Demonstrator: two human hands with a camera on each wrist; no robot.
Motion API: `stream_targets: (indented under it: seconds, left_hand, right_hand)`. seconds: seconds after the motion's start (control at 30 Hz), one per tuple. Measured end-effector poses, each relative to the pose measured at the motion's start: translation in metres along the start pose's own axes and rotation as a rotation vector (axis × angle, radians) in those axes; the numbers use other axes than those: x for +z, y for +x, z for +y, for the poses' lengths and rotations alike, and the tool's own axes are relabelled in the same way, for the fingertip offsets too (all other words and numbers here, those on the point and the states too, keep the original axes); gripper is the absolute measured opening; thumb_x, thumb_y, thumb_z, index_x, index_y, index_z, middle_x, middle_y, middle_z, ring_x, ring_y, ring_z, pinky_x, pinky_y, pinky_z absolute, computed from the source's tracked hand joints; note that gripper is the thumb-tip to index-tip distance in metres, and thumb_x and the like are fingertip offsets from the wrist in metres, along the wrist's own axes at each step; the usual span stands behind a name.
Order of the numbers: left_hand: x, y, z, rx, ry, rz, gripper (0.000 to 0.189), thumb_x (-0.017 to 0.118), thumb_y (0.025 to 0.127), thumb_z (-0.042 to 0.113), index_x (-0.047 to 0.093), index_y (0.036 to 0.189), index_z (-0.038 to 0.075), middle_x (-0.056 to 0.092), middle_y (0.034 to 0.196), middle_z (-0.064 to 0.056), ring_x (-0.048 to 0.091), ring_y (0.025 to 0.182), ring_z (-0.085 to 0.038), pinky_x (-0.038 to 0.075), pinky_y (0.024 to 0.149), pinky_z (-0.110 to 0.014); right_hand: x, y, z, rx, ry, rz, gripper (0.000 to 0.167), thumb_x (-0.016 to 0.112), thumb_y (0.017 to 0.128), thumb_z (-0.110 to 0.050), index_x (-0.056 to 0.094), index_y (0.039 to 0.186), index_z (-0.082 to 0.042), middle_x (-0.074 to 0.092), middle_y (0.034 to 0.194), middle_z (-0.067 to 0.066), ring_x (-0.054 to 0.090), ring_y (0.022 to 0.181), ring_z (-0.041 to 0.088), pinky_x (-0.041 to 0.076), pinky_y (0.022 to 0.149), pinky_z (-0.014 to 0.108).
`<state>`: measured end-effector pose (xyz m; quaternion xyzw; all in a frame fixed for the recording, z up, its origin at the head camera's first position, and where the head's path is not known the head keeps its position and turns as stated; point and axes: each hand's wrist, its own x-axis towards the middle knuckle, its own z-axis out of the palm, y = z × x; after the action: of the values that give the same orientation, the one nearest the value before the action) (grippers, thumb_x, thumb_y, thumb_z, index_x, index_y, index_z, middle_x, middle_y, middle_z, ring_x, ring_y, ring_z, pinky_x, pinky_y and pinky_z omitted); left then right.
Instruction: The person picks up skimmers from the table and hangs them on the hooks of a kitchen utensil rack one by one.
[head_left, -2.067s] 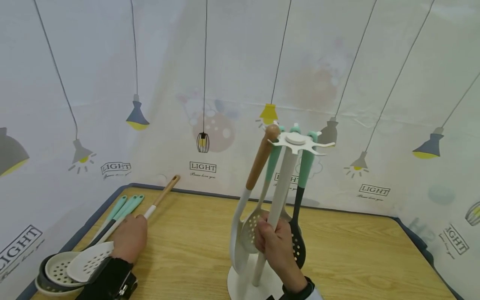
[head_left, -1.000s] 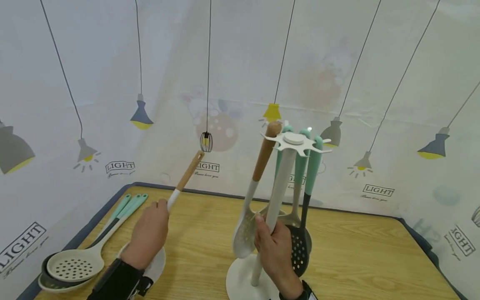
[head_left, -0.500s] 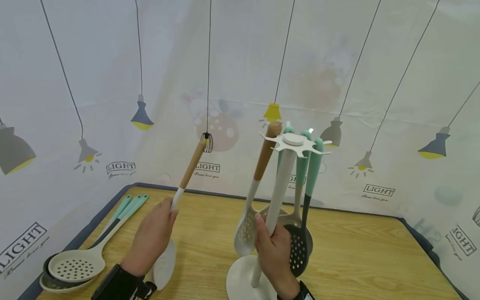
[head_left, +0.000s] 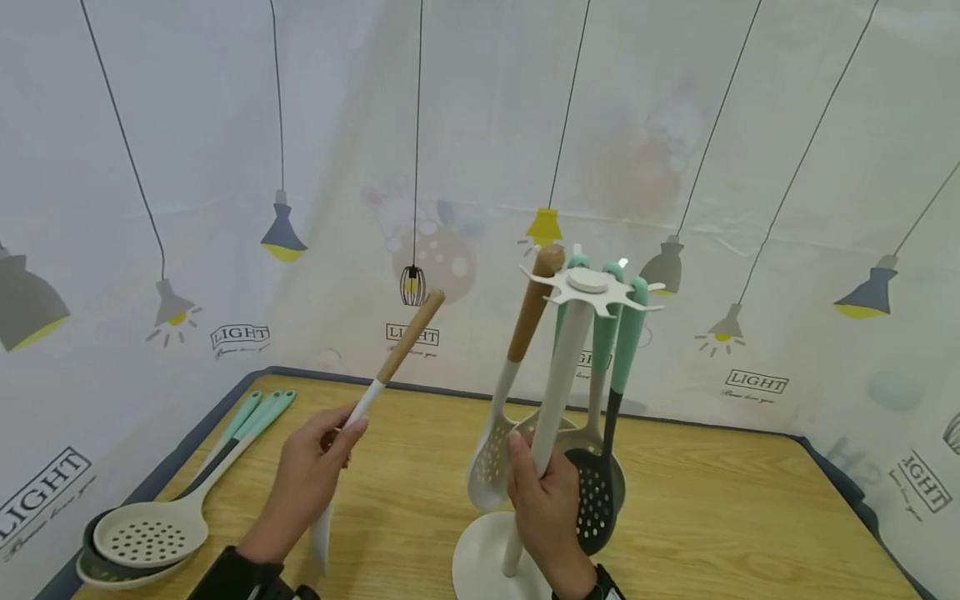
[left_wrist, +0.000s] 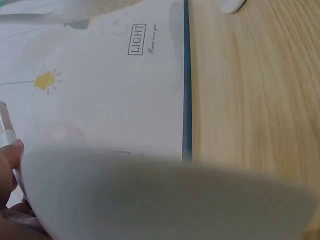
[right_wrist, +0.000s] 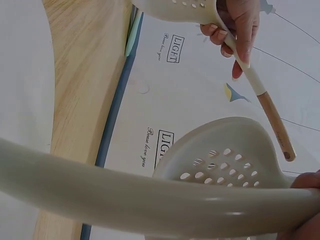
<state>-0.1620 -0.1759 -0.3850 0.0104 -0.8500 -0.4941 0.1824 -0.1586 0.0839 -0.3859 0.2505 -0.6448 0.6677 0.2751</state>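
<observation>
In the head view my left hand [head_left: 309, 471] pinches a white skimmer by its neck. Its wooden handle [head_left: 411, 337] points up and right, and the head hangs down nearly edge-on. The right wrist view shows holes in this skimmer head [right_wrist: 175, 10]; in the left wrist view the head is a blurred pale shape. My right hand [head_left: 546, 508] grips the white pole [head_left: 562, 383] of a utensil stand. From its hooked top [head_left: 592, 287] hang a wooden-handled white skimmer [head_left: 489, 471], a black skimmer [head_left: 595, 500] and more utensils with mint handles, partly hidden.
Mint-handled utensils lie stacked at the left of the wooden table [head_left: 405, 500], with a white skimmer [head_left: 150, 533] on top and a black one below. The stand's round base [head_left: 480, 558] is near the front. A lamp-printed backdrop [head_left: 480, 125] encloses the table.
My left hand has lifted the wooden-handled skimmer off the stack, moved it right and turned it edge-on. The stand's top has turned, shifting the hanging utensils; my right hand stays on the pole.
</observation>
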Motion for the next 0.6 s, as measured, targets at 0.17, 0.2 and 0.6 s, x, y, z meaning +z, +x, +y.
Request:
stream_targets:
  seconds: [0.17,0.2,0.6]
  left_hand:
    - [0.004,-0.006,0.009,0.054,-0.093,0.048,0.036,0.060,0.103,0.023,0.065,0.136,0.009,0.054,0.081,-0.005,0.049,0.063,-0.008,0.044,0.052,-0.023]
    - [0.005,-0.007,0.012,0.057,-0.106,0.055,0.035,0.060,0.103,0.023,0.065,0.135,0.009,0.054,0.080,-0.005,0.049,0.063,-0.008,0.044,0.052,-0.023]
    - [0.010,-0.021,0.058,0.159,-0.286,0.058,0.029,0.060,0.103,0.018,0.070,0.127,0.006,0.055,0.080,-0.002,0.050,0.062,-0.008,0.046,0.054,-0.024]
  right_hand:
    - [0.000,0.000,0.000,0.007,0.008,-0.001,0.025,0.048,0.103,0.006,0.046,0.078,0.004,0.031,0.047,0.008,0.030,0.036,0.004,0.028,0.031,0.018]
    - [0.000,0.000,0.000,0.010,0.008,0.000,0.025,0.048,0.103,0.006,0.046,0.078,0.004,0.031,0.047,0.008,0.031,0.036,0.004,0.028,0.031,0.018]
    - [0.000,0.000,0.002,-0.010,0.018,-0.008,0.023,0.047,0.102,0.008,0.047,0.080,0.005,0.032,0.047,0.009,0.031,0.036,0.006,0.029,0.031,0.018]
